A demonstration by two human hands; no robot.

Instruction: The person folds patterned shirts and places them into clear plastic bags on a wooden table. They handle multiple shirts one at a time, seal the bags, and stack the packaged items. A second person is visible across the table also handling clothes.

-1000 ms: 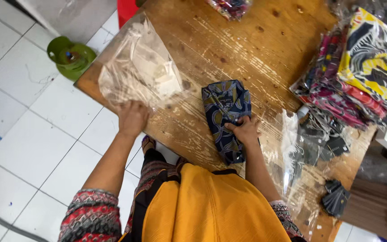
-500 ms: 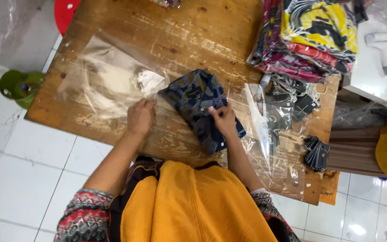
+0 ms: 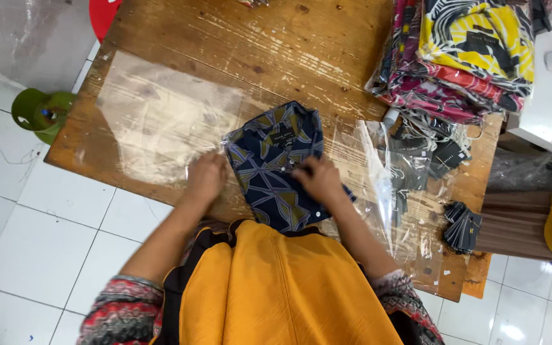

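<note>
A folded dark blue patterned shirt (image 3: pixel 275 160) lies near the front edge of a worn wooden table (image 3: pixel 250 51). My right hand (image 3: pixel 317 181) presses down on the shirt's right side with the fingers on the cloth. My left hand (image 3: pixel 204 179) rests on the edge of a clear plastic bag (image 3: pixel 161 115) that lies flat to the left of the shirt, right at the bag's opening beside the shirt. Whether the shirt's edge is inside the bag I cannot tell.
A stack of folded colourful shirts in plastic (image 3: pixel 461 57) sits at the back right. More clear bags and dark tags (image 3: pixel 416 160) lie right of the shirt, with a bundle of dark tags (image 3: pixel 462 227) near the edge. A green container (image 3: pixel 39 112) stands on the tiled floor.
The view has shifted and the plastic bag now lies flatter on the table. Both hands have stayed on the shirt and the bag's edge, with the shirt drawn closer to the bag.
</note>
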